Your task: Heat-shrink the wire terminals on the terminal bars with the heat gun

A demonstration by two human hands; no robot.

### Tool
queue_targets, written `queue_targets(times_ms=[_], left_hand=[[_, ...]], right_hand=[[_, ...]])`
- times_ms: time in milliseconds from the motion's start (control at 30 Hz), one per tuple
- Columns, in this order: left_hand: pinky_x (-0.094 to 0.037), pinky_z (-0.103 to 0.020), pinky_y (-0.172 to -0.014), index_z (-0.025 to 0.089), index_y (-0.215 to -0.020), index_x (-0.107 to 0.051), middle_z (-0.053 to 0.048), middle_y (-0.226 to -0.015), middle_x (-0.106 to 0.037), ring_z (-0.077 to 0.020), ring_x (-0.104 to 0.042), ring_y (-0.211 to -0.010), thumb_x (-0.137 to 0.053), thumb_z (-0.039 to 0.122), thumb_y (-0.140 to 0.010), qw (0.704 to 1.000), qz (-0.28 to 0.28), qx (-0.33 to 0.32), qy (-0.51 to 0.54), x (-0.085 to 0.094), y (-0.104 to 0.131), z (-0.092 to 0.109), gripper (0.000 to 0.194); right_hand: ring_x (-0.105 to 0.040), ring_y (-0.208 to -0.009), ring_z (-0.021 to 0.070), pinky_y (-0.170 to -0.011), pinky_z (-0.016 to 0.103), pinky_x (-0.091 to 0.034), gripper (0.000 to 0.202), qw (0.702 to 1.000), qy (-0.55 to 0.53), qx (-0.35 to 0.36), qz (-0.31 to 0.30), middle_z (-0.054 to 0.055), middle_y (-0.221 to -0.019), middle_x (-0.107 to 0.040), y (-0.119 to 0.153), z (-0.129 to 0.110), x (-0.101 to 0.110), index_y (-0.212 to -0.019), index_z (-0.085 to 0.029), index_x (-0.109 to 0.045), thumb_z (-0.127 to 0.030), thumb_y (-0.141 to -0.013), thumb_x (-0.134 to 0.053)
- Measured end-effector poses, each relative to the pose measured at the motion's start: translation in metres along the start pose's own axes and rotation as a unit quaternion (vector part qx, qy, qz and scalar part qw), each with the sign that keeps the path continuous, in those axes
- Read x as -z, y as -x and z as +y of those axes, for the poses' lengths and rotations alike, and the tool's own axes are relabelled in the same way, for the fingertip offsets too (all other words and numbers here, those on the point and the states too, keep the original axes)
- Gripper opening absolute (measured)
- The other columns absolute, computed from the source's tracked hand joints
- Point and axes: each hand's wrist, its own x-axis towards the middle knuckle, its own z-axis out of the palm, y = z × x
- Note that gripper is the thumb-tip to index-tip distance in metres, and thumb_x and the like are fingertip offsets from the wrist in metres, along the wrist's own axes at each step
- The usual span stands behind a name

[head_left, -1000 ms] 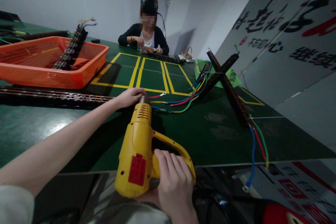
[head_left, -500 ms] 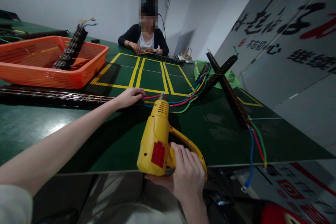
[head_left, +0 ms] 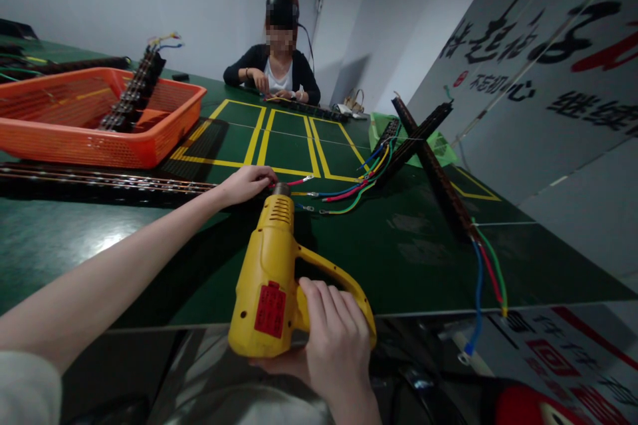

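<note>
My right hand (head_left: 336,335) is wrapped round the handle of a yellow heat gun (head_left: 266,265) with a red label. Its metal nozzle points away from me, close to the fingertips of my left hand (head_left: 249,184). That hand is closed on wires at the end of a long dark strip (head_left: 114,180) with metal contacts. A red wire (head_left: 298,182) with a ring terminal sticks out past the fingers. Yellow and blue wire ends lie just beyond the nozzle, their other ends hidden by the gun and hand. Red, blue and green wires (head_left: 356,192) from another strip lie to the right.
An orange basket (head_left: 172,129) holding a wired strip stands at the left. Two crossed dark strips (head_left: 438,172) lean over a green basket (head_left: 443,149) at the right, wires hanging past the table edge. Across the green table (head_left: 399,279) a person (head_left: 279,73) handles another strip.
The heat gun in my right hand has moved left and slightly toward me, its nozzle now nearer my left fingers. More wire ends show. My left hand has stayed in place.
</note>
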Motion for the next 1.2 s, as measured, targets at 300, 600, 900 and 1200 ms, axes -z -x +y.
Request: queue_targets(times_ms=[300, 600, 900, 1200], left_hand=[[-0.044, -0.032, -0.079, 0.015, -0.089, -0.061, -0.006, -0.089, -0.064, -0.0204, -0.058, -0.085, -0.037, 0.033, -0.078, 1.0, -0.005, 0.002, 0.0, 0.002, 0.0, 0.001, 0.032], [-0.043, -0.03, -0.073, 0.015, -0.09, -0.061, -0.005, -0.086, -0.064, -0.0189, -0.057, -0.08, -0.037, 0.035, -0.081, 1.0, -0.013, 0.008, 0.007, 0.002, 0.001, 0.001, 0.032], [-0.04, -0.028, -0.068, 0.017, -0.092, -0.061, -0.004, -0.085, -0.064, -0.0177, -0.056, -0.076, -0.036, 0.033, -0.084, 1.0, -0.009, 0.012, -0.026, -0.001, 0.003, -0.001, 0.03], [-0.037, -0.026, -0.063, 0.018, -0.091, -0.061, -0.003, -0.081, -0.063, -0.0159, -0.054, -0.071, -0.035, 0.029, -0.082, 0.999, -0.008, 0.009, -0.042, 0.0, 0.004, 0.006, 0.029]], right_hand=[[-0.058, -0.081, 0.0214, -0.075, 0.035, -0.037, 0.048, 1.0, -0.016, 0.0, 0.002, 0.008, -0.09, -0.065, -0.003, 0.004, -0.003, -0.112, -0.014, -0.054, -0.051, -0.087, -0.039], [-0.059, -0.084, 0.0217, -0.081, 0.036, -0.036, 0.059, 1.0, 0.009, -0.001, 0.017, 0.009, -0.093, -0.066, 0.0, 0.02, 0.001, -0.112, -0.014, -0.054, -0.063, -0.082, -0.043], [-0.059, -0.085, 0.021, -0.078, 0.034, -0.036, 0.055, 0.999, 0.038, -0.025, 0.023, 0.011, -0.094, -0.065, 0.001, 0.025, 0.003, -0.113, -0.012, -0.053, -0.058, -0.087, -0.037], [-0.058, -0.085, 0.0223, -0.078, 0.036, -0.039, 0.09, 0.998, 0.052, -0.023, 0.021, 0.011, -0.095, -0.065, -0.001, 0.023, 0.002, -0.112, -0.01, -0.056, -0.086, -0.069, -0.034]])
